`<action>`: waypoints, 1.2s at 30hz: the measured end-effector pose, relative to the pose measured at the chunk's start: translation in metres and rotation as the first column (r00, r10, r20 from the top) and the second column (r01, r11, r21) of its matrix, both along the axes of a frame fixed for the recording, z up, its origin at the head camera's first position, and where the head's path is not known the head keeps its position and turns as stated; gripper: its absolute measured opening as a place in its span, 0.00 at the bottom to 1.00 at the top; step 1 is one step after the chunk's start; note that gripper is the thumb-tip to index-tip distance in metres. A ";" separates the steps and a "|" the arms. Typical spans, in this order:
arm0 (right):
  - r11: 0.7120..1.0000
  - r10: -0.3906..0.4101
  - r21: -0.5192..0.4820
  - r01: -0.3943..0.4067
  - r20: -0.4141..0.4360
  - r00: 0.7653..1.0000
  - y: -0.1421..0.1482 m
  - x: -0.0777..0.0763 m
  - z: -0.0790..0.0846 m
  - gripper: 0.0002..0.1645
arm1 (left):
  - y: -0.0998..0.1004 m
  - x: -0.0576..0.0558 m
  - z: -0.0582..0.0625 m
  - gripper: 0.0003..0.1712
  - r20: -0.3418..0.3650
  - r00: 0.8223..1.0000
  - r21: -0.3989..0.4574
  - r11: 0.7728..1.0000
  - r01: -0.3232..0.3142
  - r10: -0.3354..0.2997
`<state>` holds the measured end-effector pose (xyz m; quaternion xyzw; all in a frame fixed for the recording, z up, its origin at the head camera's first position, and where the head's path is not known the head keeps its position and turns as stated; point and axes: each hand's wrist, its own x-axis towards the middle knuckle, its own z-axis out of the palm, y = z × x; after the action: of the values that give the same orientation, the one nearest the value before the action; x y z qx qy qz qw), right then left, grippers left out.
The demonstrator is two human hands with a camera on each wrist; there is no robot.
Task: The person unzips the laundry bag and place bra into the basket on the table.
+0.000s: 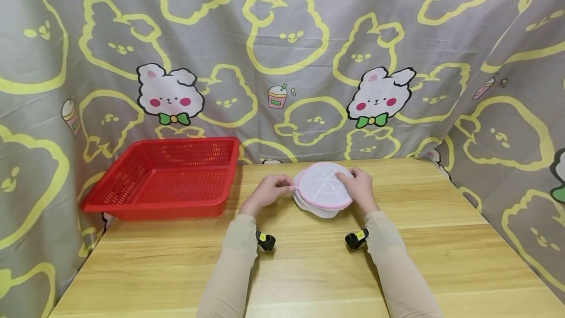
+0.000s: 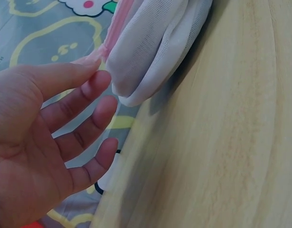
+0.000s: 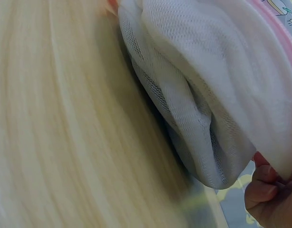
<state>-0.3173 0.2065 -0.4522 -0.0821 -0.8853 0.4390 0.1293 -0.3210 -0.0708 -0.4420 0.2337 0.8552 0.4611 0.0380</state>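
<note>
A round white mesh laundry bag (image 1: 324,188) with a pink zipper edge sits near the back of the table, its soft side bulging below the flat top. My left hand (image 1: 270,191) pinches the pink zipper end at the bag's left side between thumb and index finger. In the left wrist view the other fingers of that hand (image 2: 51,118) are spread and loosely bent. On the opposite side, my right hand (image 1: 359,188) grips the bag's edge, thumb over the top. The right wrist view shows folded mesh (image 3: 193,90) and curled fingers (image 3: 262,190) at the rim.
A red perforated plastic basket (image 1: 163,210) stands at the back left of the wooden table (image 1: 309,283). Behind the table hangs a grey curtain (image 1: 291,126) with cartoon prints. Black wrist mounts (image 1: 266,240) sit at the inner sides of both sleeves.
</note>
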 end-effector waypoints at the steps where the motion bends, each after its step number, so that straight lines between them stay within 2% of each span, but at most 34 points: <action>1: 1.000 -0.003 0.000 0.003 -0.001 1.000 0.000 0.000 0.000 0.20 | 0.000 0.000 0.000 0.05 0.004 1.000 0.003 1.000 0.007 -0.007; 11: 1.000 -0.015 0.009 0.015 -0.011 1.000 0.000 -0.001 0.000 0.20 | -0.001 0.001 0.001 0.05 0.036 0.997 0.010 0.998 0.066 -0.066; 22: 1.000 -0.015 -0.002 0.015 -0.005 1.000 0.000 0.001 0.001 0.20 | -0.002 -0.001 -0.003 0.04 0.109 0.983 0.028 0.989 0.146 -0.149; 23: 1.000 -0.016 0.001 0.016 -0.004 1.000 0.000 0.001 0.001 0.20 | -0.002 0.002 0.002 0.05 0.113 0.982 0.028 0.988 0.150 -0.152; 29: 1.000 0.008 0.016 -0.008 0.027 1.000 0.000 -0.001 0.000 0.22 | -0.001 0.003 0.003 0.06 0.098 0.991 0.000 0.996 0.088 -0.087; 30: 1.000 0.016 0.015 -0.016 0.036 0.999 0.001 -0.001 0.000 0.22 | -0.001 0.000 -0.001 0.05 0.091 0.993 -0.002 0.998 0.069 -0.069; 36: 0.998 0.066 0.013 -0.067 0.085 0.994 0.001 0.000 0.002 0.27 | -0.001 0.002 0.000 0.05 0.068 0.998 -0.004 1.000 0.015 -0.014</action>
<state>-0.3173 0.2078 -0.4499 -0.0700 -0.8957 0.4323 0.0779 -0.3193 -0.0722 -0.4423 0.2242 0.8527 0.4665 0.0708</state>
